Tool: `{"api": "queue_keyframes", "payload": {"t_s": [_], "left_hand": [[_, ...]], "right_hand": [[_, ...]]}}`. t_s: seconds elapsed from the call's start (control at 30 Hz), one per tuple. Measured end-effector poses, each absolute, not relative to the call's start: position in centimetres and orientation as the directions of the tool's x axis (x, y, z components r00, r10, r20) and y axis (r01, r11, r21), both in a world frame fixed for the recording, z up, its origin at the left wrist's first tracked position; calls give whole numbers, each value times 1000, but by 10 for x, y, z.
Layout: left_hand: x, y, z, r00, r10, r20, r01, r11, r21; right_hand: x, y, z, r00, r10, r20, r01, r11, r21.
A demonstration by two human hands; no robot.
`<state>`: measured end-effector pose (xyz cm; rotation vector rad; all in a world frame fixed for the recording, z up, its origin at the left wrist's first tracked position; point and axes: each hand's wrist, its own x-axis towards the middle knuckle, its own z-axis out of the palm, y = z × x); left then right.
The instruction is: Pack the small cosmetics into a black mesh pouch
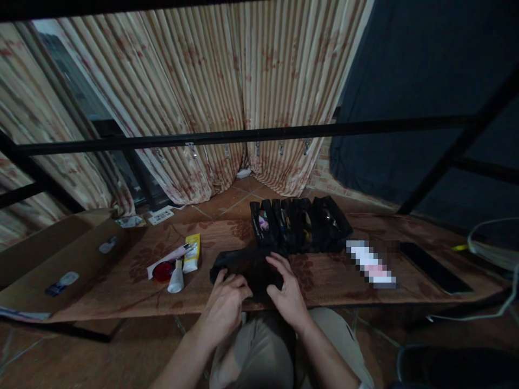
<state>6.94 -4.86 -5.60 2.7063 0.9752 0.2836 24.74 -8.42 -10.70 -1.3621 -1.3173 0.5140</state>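
A black fabric pouch (253, 267) lies at the front edge of the cloth-covered table, directly before me. My left hand (229, 296) has its fingers curled over the pouch's left side. On the right side, my right hand (286, 289) grips the pouch with its thumb and fingers spaced apart. Just behind stands a black organizer (302, 224) whose compartments hold small items I cannot make out clearly. Left of the pouch lie a yellow-and-white tube (192, 253), a silvery-white tube (175, 278), a pale pink tube (168, 259) and a round red item (162, 272).
An open cardboard box (77, 259) occupies the table's left end. Toward the right are a blurred-out white and pink item (371, 263), a black phone-like slab (436, 267) and a pale cable (486, 310). A dark metal bar (251, 134) crosses in front of the curtains (211, 81).
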Motion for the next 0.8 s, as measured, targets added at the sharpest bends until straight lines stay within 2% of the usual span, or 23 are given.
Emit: {"api": "queue_keyframes", "payload": {"t_s": [0.27, 0.33, 0.4, 0.43, 0.5, 0.57, 0.6, 0.67, 0.8], "left_hand": [[51, -77, -52, 640, 683, 352, 568, -729, 381], [41, -77, -60, 510, 737, 444, 596, -675, 435], [26, -70, -72, 267, 816, 512, 646, -546, 534], [17, -63, -79, 122, 852, 509, 662, -452, 597], [-3, -47, -95, -122, 909, 399, 687, -213, 695], [-24, -31, -109, -299, 922, 245, 699, 37, 714], [-33, -24, -114, -355, 916, 189, 719, 138, 681], [-46, -12, -123, -404, 905, 130, 758, 251, 602], [-49, 3, -132, -398, 910, 116, 829, 303, 470]], "right_hand": [[247, -86, -111, 192, 912, 364, 442, 251, -861], [247, -85, -114, 192, 912, 363, 448, 247, -859], [248, -84, -116, 196, 914, 354, 455, 235, -859], [248, -84, -116, 197, 916, 350, 458, 229, -859], [249, -85, -117, 196, 918, 344, 458, 225, -860], [249, -85, -118, 193, 920, 341, 455, 224, -862], [249, -86, -118, 193, 920, 341, 454, 225, -862], [249, -86, -119, 191, 919, 344, 450, 229, -863], [249, -86, -119, 201, 914, 353, 431, 241, -869]]}}
